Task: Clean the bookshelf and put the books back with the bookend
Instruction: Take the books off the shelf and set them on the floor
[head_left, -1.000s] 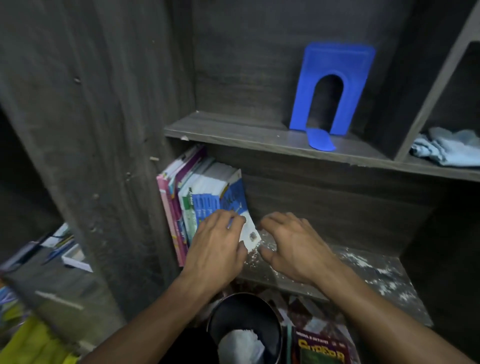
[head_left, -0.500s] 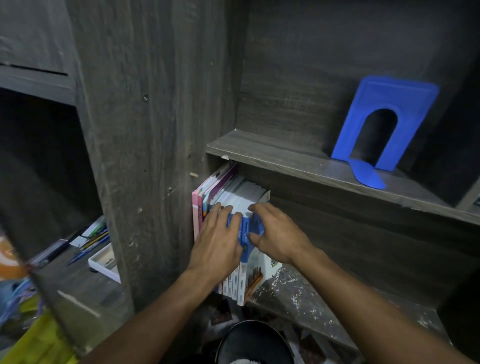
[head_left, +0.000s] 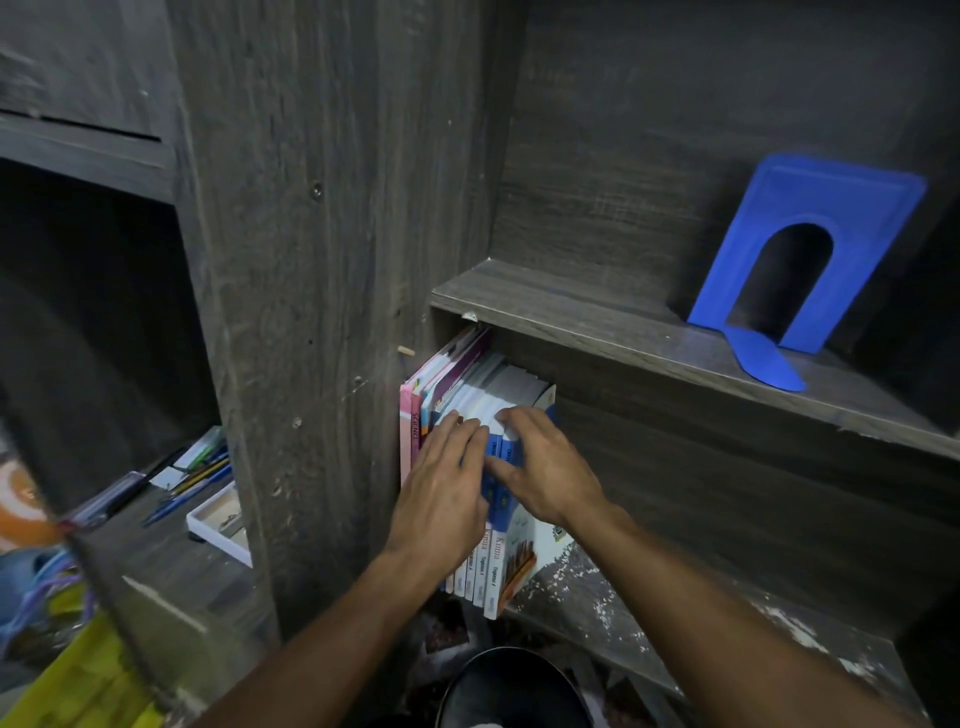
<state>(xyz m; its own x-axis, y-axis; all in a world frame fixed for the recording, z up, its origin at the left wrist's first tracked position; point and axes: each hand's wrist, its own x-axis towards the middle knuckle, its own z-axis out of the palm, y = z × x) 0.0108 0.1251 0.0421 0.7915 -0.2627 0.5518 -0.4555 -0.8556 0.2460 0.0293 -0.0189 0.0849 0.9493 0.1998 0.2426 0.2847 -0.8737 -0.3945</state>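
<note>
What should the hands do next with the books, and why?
Probably the right hand should fetch the blue bookend from the shelf above while the left hand steadies the books: they stand against the left wall, with only hands propping them.

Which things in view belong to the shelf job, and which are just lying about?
Job: books; bookend on the upper shelf; lower shelf; left hand pressing the books; right hand gripping them.
Lying about: pens; tray; bin below.
</note>
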